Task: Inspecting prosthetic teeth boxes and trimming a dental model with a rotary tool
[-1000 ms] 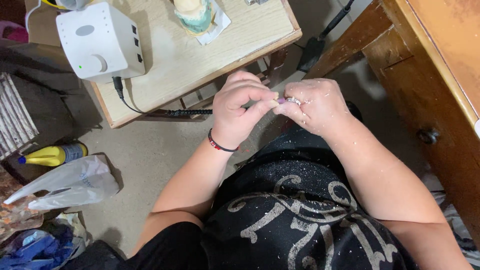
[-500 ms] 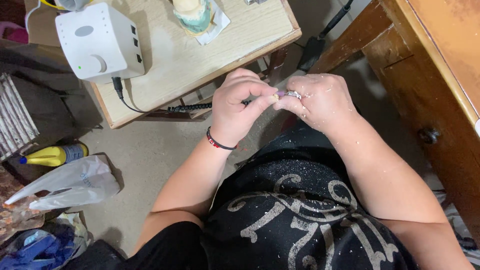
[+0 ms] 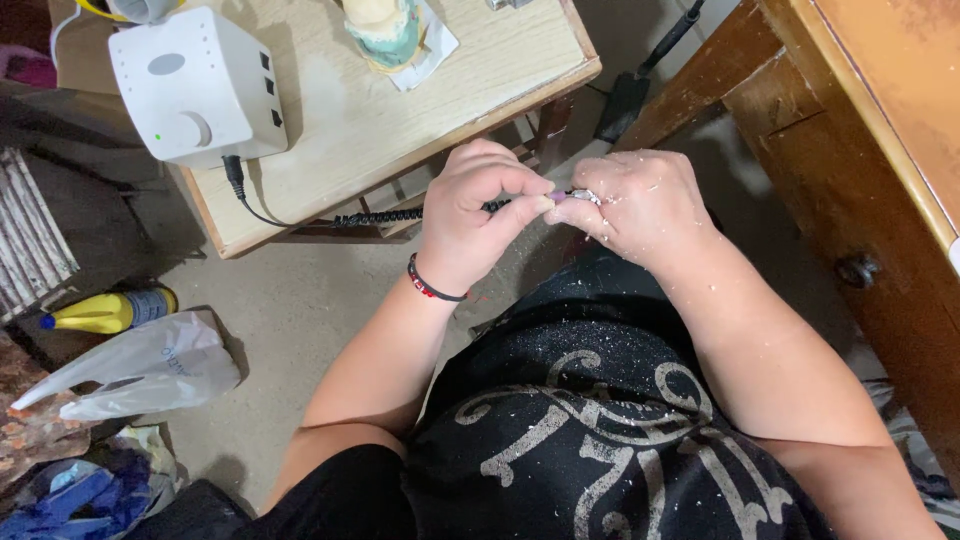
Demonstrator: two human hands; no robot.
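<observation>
My left hand (image 3: 478, 220) and my right hand (image 3: 640, 205) meet in front of my chest, above my lap. Both pinch a small purple and silver piece (image 3: 572, 197) between their fingertips. A black coiled cord (image 3: 380, 216) runs from that spot back to a white box-shaped machine (image 3: 198, 85) on the small wooden table (image 3: 400, 120). White dust and flakes cover my right hand and my black patterned top (image 3: 600, 430). A dark beaded bracelet (image 3: 432, 290) sits on my left wrist.
A wooden cabinet with a round knob (image 3: 858, 270) stands at the right. On the floor at the left lie a yellow bottle (image 3: 105, 310), a white plastic bag (image 3: 140, 365) and blue cloth (image 3: 70, 500). A cup on paper (image 3: 385, 30) rests on the table.
Both hands have stayed together on the small piece, with only slight shifts of the fingers. The view has moved a little.
</observation>
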